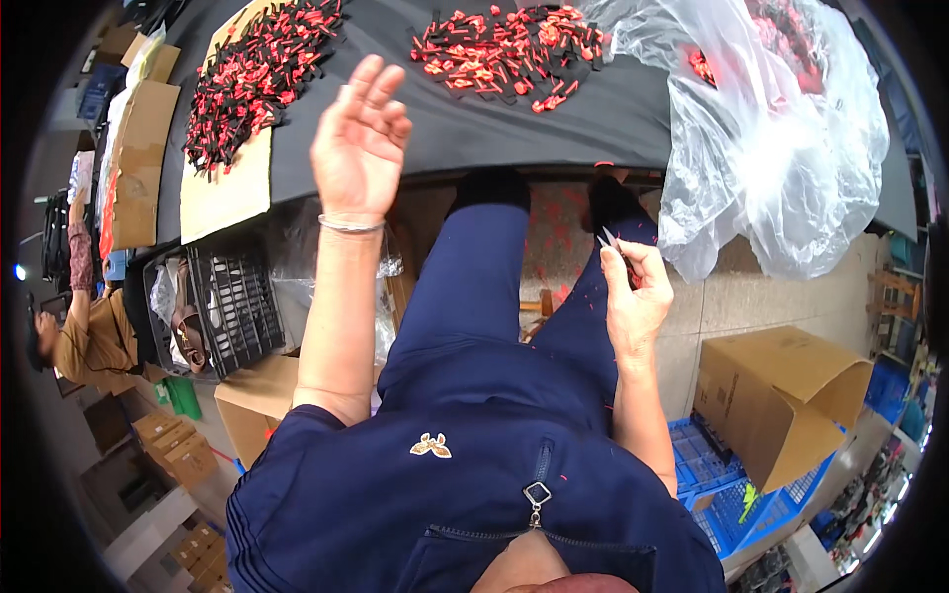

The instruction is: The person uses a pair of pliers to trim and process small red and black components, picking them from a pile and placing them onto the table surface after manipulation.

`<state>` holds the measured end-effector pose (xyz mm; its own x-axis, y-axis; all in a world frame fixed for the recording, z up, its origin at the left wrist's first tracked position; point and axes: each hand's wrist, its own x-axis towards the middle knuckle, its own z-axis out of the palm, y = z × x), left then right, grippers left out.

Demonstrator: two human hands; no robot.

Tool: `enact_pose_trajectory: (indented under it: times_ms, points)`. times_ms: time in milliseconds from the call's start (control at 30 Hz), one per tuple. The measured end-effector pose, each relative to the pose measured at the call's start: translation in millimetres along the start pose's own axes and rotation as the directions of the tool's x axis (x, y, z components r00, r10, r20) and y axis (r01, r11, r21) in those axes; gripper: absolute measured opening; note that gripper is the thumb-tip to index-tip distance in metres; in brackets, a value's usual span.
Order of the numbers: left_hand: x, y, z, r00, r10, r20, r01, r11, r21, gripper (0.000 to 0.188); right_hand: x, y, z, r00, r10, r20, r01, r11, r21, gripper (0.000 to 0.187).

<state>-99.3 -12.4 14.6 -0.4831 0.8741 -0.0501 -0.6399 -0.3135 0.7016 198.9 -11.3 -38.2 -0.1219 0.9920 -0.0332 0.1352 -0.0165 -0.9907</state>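
My left hand (361, 148) is raised over the front of the black-covered table (494, 138), palm turned up, with nothing in it. Its fingers are loosely bent and apart. Above my right thigh, my right hand (638, 301) grips small snips (607, 238), whose two pointed metal blades stick out past the fingertips. The rest of the snips is hidden in the hand. One heap of small black-and-red strips (259, 89) lies on a tan sheet (229, 193) at the left. A second heap of red-and-black strips (509, 54) sits at the table's middle.
A clear plastic bag (771, 148) with red pieces inside hangs over the table's right edge. An open cardboard box (776, 385) stands on blue crates (732, 504) at my right. At my left is a black crate (232, 306). Red scraps (559, 232) litter the floor. Another person (99, 331) is far left.
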Motion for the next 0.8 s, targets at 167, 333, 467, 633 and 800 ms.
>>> enact_pose_trajectory:
  times_ms: [167,333,467,633,800]
  points:
    - [-0.3,-59.5,29.9,0.973,0.205,0.104,-0.207,0.585,0.785,0.017,3.4,3.8,4.4,1.000,0.014,0.015,-0.014,1.000,0.005,0.015]
    - [33.0,-85.5,36.0,0.712,0.249,0.657,-0.647,-0.132,0.751,0.024,5.6,7.5,-0.2,1.000,0.021,0.009,-0.021,1.000,0.002,0.015]
    - [52.0,-87.1,33.0,0.720,0.119,0.684,-0.633,-0.290,0.717,0.023,3.8,12.7,-3.7,0.998,0.058,-0.013,-0.058,0.998,0.039,0.015]
    - [58.2,-82.3,31.5,0.756,0.061,0.652,-0.621,-0.246,0.744,0.014,2.2,19.9,-6.0,0.997,0.073,-0.027,-0.072,0.997,0.024,0.015]
    - [56.3,-79.6,31.2,0.812,0.322,0.487,-0.514,-0.001,0.858,0.014,4.6,19.5,-11.7,0.994,0.103,-0.022,-0.102,0.995,0.013,0.015]
